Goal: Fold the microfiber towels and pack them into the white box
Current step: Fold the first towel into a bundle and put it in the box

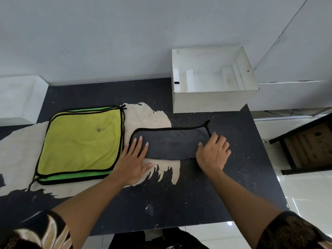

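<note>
The stack of yellow and green towels (80, 141) lies flat on the table's (161, 203) left part. Its right edge is just beside the left hand (133, 159), whose straight, spread fingers press the left end of the gray towel (170, 142), folded into a long strip. The right hand (212, 153) covers the strip's right end with its fingers bent; whether it pinches the cloth cannot be told. The white box (212, 99) stands open behind. Print on the cardboard box (312, 150) is unreadable.
</note>
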`<state>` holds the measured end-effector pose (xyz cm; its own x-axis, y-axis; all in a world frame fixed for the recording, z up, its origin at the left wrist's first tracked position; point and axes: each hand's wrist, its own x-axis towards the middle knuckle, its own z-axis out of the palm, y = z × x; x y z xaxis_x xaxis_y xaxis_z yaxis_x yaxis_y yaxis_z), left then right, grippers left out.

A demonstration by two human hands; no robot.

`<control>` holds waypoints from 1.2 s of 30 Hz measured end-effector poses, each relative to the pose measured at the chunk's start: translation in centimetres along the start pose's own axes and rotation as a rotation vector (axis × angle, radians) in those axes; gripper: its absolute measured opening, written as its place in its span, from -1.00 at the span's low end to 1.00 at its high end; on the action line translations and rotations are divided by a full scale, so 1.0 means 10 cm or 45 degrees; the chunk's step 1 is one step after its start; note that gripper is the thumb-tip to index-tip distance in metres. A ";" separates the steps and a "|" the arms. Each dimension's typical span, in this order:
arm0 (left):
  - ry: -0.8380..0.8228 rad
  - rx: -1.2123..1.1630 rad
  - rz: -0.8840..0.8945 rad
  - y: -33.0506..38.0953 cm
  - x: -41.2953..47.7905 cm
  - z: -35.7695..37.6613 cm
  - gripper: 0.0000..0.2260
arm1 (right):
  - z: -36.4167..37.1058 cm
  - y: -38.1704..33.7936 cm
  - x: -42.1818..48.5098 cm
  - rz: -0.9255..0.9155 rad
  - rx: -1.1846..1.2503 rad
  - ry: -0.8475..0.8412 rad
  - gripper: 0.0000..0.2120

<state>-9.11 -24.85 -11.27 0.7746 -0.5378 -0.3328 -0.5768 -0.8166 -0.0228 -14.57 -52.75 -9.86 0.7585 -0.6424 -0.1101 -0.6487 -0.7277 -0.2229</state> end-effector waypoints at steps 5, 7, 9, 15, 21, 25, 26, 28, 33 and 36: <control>-0.052 -0.027 -0.090 0.11 -0.03 -0.10 -0.22 | -0.14 0.06 0.14 0.303 0.006 -0.237 -0.43; 0.149 -0.134 -0.128 0.24 0.05 -0.27 -0.38 | -0.18 0.07 0.23 0.383 0.090 -0.369 -0.47; 0.343 -0.349 -0.141 0.46 0.23 -0.44 -0.59 | -0.21 0.08 0.28 0.416 0.263 -0.442 -0.62; -0.100 -1.153 -0.318 1.29 0.89 -0.96 -0.64 | -0.27 0.11 0.33 0.673 0.689 -0.488 -0.65; -0.363 -1.102 -0.177 1.73 1.03 -0.98 -0.63 | -0.39 0.43 0.33 0.696 0.625 -0.459 -0.69; -0.235 -1.174 -0.229 1.81 1.04 -1.01 -0.64 | -0.47 0.48 0.23 0.515 0.630 -0.380 -0.74; -0.201 -1.199 -0.260 1.83 1.06 -1.07 -0.58 | -0.49 0.42 0.20 0.445 0.673 -0.335 -0.72; -0.213 -1.375 -0.373 1.82 1.11 -1.23 -0.46 | -0.53 0.28 0.13 0.279 0.789 -0.251 -0.71; -0.415 -1.852 -0.679 1.56 1.24 -1.44 -0.65 | -0.53 -0.13 -0.07 -0.211 0.797 -0.238 -0.73; -0.317 -1.714 -0.784 1.29 1.23 -1.31 -0.74 | -0.46 -0.29 -0.19 -0.498 0.681 -0.213 -0.72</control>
<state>-3.66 -44.71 -3.34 0.6578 -0.1124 -0.7447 0.5850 -0.5466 0.5992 -14.44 -50.55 -4.55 0.9581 -0.2796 -0.0626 -0.2374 -0.6524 -0.7197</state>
